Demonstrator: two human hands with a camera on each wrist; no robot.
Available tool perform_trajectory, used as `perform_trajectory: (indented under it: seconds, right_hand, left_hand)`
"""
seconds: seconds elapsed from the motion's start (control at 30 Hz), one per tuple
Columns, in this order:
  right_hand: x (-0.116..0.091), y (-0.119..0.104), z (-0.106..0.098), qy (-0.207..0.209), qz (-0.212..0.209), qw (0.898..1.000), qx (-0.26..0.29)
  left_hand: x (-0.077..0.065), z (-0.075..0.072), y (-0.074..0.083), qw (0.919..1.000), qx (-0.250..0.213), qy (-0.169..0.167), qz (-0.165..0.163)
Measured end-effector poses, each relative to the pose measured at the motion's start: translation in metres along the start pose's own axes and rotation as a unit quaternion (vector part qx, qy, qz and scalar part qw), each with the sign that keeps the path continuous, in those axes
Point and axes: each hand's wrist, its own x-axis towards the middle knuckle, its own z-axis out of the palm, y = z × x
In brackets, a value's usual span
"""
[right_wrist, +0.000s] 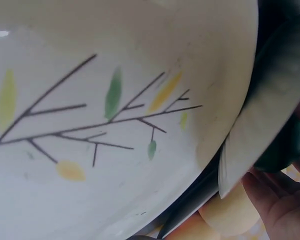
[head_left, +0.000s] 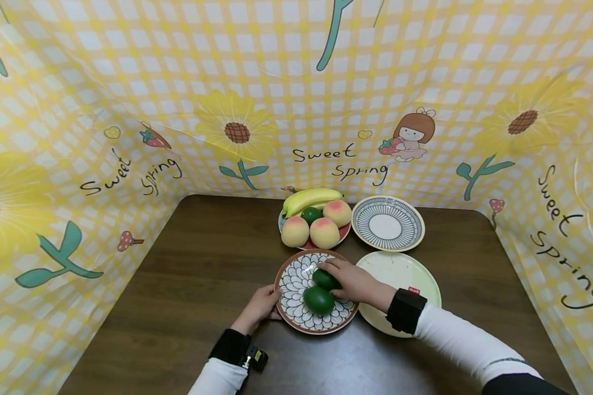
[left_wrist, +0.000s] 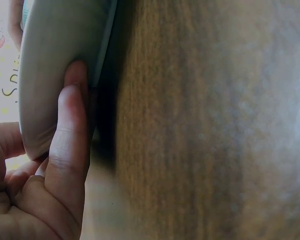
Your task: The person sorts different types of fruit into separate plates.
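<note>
A brown-rimmed plate with a petal pattern [head_left: 290, 274] is in front of me. My left hand [head_left: 259, 307] grips its left rim; in the left wrist view, fingers [left_wrist: 70, 130] lie under the raised pale underside [left_wrist: 45, 75]. My right hand [head_left: 353, 281] reaches over the plate from the right, its fingers curled round a dark green oval fruit [head_left: 324, 278]. A second dark green oval fruit [head_left: 318, 300] lies on the plate just nearer to me. In the right wrist view, the held fruit [right_wrist: 285, 150] is partly hidden behind the plate's edge.
Behind stands a fruit plate [head_left: 344, 235] with bananas [head_left: 311, 200], several peaches [head_left: 324, 233] and a green fruit [head_left: 311, 214]. A blue-lined plate [head_left: 387, 225] is beside it. Near my right forearm lies a pale green plate [head_left: 420, 274] with a leafy branch drawing. Patterned cloth [head_left: 296, 109] surrounds the wooden table [head_left: 202, 247].
</note>
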Motion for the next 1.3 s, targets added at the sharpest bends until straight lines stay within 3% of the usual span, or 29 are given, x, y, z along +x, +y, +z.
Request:
perform_trajectory:
  seconds: [0.2, 0.4, 0.63, 0.83, 1.03, 1.3]
  right_hand:
    - [-0.002, -0.003, -0.007, 0.002, -0.02, 1.0, -0.007]
    - [0.004, -0.01, -0.032, 0.019, -0.027, 0.999, -0.011]
    - [0.033, -0.009, -0.067, 0.074, 0.041, 0.996, 0.035]
    - [0.063, 0.013, -0.085, 0.114, 0.081, 0.988, 0.068]
    - [0.097, 0.032, -0.079, 0.074, 0.111, 0.99, 0.049]
    - [0.119, 0.038, -0.073, 0.052, 0.133, 0.985, 0.093]
  left_hand:
    - [-0.003, 0.0, 0.002, 1.0, -0.002, -0.004, 0.006]
    - [-0.001, -0.001, 0.0, 1.0, -0.006, -0.001, 0.007]
    - [-0.003, -0.002, 0.0, 0.9999, -0.013, 0.006, -0.001]
    - [-0.002, 0.002, 0.001, 0.9999, -0.009, -0.001, 0.007]
    - [-0.001, 0.001, -0.001, 0.9999, -0.011, -0.005, 0.008]
    - [-0.005, -0.001, 0.0, 0.9999, -0.01, -0.001, 0.007]
